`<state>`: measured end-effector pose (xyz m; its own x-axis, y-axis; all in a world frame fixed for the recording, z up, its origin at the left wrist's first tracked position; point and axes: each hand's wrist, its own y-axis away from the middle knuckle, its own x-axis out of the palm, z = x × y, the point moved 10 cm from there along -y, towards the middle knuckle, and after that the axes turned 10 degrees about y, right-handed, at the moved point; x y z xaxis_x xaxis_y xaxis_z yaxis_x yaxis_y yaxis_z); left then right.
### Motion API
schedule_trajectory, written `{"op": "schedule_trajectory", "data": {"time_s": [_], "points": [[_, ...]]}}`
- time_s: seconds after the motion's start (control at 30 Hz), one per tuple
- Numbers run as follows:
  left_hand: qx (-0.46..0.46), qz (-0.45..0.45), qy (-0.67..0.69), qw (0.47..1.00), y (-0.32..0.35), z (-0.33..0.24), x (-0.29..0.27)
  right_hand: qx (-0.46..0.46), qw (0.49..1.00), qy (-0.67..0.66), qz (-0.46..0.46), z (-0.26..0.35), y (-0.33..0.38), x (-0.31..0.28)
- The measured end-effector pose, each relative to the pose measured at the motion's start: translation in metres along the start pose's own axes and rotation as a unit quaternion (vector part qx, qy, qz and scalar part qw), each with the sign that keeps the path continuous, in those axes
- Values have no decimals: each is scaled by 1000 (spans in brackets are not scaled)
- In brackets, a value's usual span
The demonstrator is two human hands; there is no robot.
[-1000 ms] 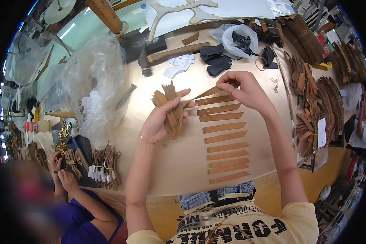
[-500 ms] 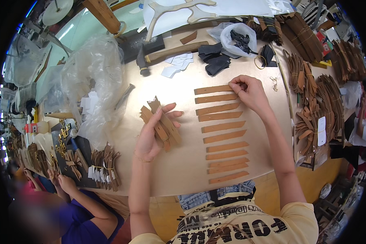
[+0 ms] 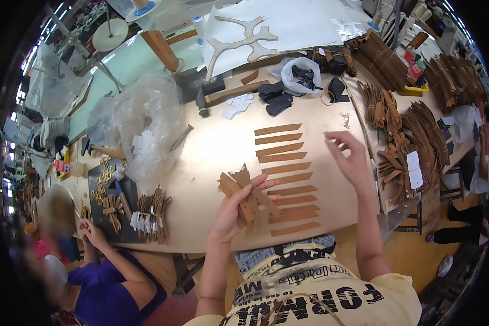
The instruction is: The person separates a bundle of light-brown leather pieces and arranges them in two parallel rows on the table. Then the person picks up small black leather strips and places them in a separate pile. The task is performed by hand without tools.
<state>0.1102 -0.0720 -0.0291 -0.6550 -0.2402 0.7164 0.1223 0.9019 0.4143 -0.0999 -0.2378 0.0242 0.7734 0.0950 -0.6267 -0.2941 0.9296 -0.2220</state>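
Note:
My left hand [image 3: 234, 211] is closed round a small bunch of brown leather strips [image 3: 238, 187], whose ends stick out past the thumb and fingers. Its fingertips come close to a column of similar leather strips [image 3: 285, 146] laid flat, one below another, each with a slanted right end. To the right of that column hovers my right hand [image 3: 350, 157], holding nothing, its thumb and fingers apart. The lower left strips are partly covered by the bunch in my left hand.
A hammer [image 3: 233, 94], black pieces [image 3: 277, 100] and white paper pieces [image 3: 237, 106] lie toward the back. Bundled brown strips [image 3: 399, 146] stack up on the right. Crumpled clear plastic [image 3: 146, 119] sits left. Another person in purple [image 3: 111, 282] works at lower left.
My right hand has let go of the topmost strip and drawn back to the right. My left hand, with its bunch, has moved right and toward me, nearer the laid-out strips.

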Motion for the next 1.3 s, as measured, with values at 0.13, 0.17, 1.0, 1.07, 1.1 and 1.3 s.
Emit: {"op": "schedule_trajectory", "data": {"time_s": [0.13, 0.17, 1.0, 1.07, 1.1, 1.3], "points": [[65, -22, -33, 997, 15, 2, 14, -111, 983, -79, 120, 57, 52, 31], [62, -39, -48, 996, 19, 5, 14, -127, 979, -87, 132, 68, 62, 36], [-58, 37, -221, 973, -1, 15, 53, -348, 920, 84, 159, 125, 59, 22], [-103, 51, -217, 969, -8, 18, 41, -348, 916, 112, 168, 121, 55, 30], [-136, 51, -217, 965, -10, 25, 34, -345, 917, 96, 176, 120, 55, 32], [-130, 80, -78, 985, 8, 41, 16, -351, 910, 64, 212, 123, 65, 40]]}}
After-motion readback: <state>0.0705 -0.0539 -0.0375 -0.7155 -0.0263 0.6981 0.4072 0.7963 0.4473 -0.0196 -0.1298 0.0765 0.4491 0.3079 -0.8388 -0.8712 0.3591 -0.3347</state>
